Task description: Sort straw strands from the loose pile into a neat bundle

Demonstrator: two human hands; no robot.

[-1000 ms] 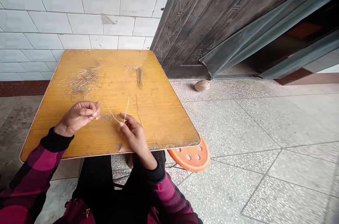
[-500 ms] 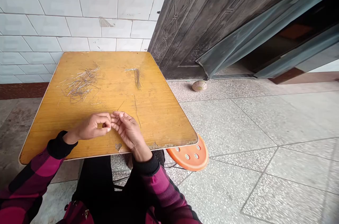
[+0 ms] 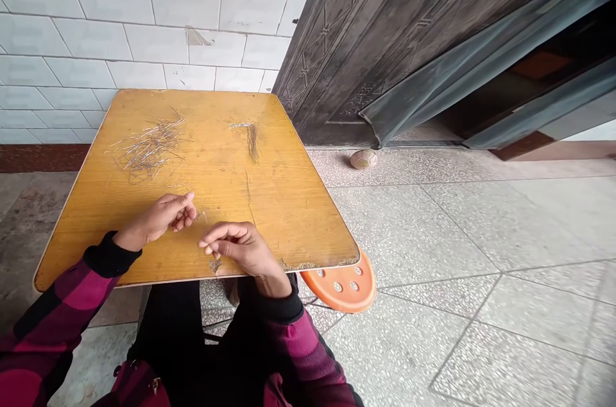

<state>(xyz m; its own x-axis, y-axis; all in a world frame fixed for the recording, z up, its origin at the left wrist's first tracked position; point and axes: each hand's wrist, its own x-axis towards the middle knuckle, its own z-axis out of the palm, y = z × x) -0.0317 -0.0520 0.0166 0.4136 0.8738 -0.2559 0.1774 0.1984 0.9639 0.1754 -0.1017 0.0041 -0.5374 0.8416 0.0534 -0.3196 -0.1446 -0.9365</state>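
Observation:
My left hand (image 3: 166, 216) rests on the wooden table (image 3: 289, 201) with its fingers pinched together at the tips. My right hand (image 3: 238, 244) hovers near the table's front edge, its fingers also pinched. What either hand holds is too thin to see; a faint thread may run between them. A loose heap of thin wires or straws (image 3: 148, 149) lies at the table's far left. A smaller, tidy bundle (image 3: 251, 137) lies at the far middle.
An orange plastic stool (image 3: 344, 285) sticks out under the table's right front corner. A white tiled wall stands behind the table and a dark carved door (image 3: 385, 28) to the right. A small round ball (image 3: 363, 158) lies on the speckled floor by the door.
A second ago my hands held a pale bent strand apart between them. They then met at the table's middle. Now they have drawn apart again, the right hand lower and nearer me.

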